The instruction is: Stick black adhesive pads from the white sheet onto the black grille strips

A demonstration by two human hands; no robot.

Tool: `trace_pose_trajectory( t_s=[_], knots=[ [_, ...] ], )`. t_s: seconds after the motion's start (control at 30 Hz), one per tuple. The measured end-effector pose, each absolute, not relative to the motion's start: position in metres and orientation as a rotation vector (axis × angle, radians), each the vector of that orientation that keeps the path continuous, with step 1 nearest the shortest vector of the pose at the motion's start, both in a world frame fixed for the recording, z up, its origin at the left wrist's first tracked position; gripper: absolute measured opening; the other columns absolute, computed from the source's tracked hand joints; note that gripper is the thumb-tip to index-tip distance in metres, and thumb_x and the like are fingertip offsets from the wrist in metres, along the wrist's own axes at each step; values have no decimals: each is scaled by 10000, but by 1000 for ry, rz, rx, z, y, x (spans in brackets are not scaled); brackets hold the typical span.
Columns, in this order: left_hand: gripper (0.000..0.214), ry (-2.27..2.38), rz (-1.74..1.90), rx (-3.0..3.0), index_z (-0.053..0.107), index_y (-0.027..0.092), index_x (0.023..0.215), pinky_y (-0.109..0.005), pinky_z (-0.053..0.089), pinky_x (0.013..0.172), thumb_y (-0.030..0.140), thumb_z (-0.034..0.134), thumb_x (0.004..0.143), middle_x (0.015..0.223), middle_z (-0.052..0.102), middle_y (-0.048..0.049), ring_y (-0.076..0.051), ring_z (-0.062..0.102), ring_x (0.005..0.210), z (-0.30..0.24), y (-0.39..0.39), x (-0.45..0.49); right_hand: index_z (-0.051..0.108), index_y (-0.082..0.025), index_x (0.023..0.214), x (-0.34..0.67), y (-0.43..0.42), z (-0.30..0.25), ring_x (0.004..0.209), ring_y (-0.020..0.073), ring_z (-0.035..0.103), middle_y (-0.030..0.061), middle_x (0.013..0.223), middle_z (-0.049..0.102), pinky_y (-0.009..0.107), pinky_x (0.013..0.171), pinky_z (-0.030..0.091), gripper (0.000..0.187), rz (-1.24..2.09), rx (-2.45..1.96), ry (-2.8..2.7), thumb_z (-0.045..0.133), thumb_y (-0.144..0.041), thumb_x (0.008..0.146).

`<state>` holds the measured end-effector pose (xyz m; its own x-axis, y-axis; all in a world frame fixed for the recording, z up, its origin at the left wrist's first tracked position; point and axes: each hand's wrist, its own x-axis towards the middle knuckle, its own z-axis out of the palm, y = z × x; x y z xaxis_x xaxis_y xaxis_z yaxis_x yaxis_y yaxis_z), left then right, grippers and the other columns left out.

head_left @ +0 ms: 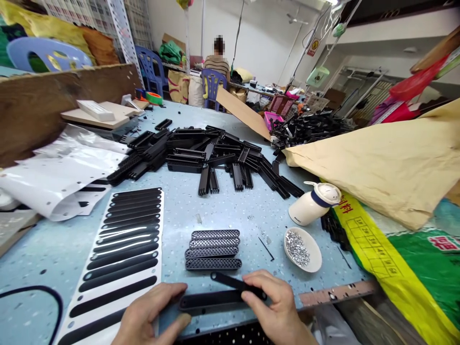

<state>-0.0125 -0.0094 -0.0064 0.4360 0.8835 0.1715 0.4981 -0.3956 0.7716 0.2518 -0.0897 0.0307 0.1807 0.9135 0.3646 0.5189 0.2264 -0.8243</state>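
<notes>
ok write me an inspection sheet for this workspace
Surface: speckled light-blue tabletop
Work items: smooth black bar; thin black strip; four black lattice-faced bars behind them; white sheet bearing black strips
Clutter: heap of black slotted bars; round white bowl of silvery pieces; cream bottle with blue band
Left hand: fingers apart at the smooth bar's left end; contact unclear
Right hand: pinching the thin strip
Cables: curved black cable, far left
Surroundings: person in striped top on purple plastic chair
</notes>
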Motion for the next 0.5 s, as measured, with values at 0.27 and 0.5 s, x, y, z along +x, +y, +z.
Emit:
trace_pose_trajectory(
  t_s=[0.27, 0.5],
  knots=[
    [258, 1352, 856, 1985, 722, 210, 908, -245, 574, 602, 371, 707, 707, 756, 764, -22, -175, 684, 585, 12, 22, 6, 723, -165, 841, 267, -61, 29, 762, 214, 715, 92, 834, 745, 336, 682, 595, 86, 423, -1457, -1509, 653, -146, 795],
    [165, 1275, 798, 2072, 692, 193, 892, -254, 562, 625, 305, 632, 787, 763, 742, -27, -178, 691, 644, 5, 25, 14, 719, -172, 869, 260, -49, 23, 742, 196, 685, 77, 814, 717, 327, 662, 587, 109, 461, -1419, -1629, 640, -159, 796]
  ],
)
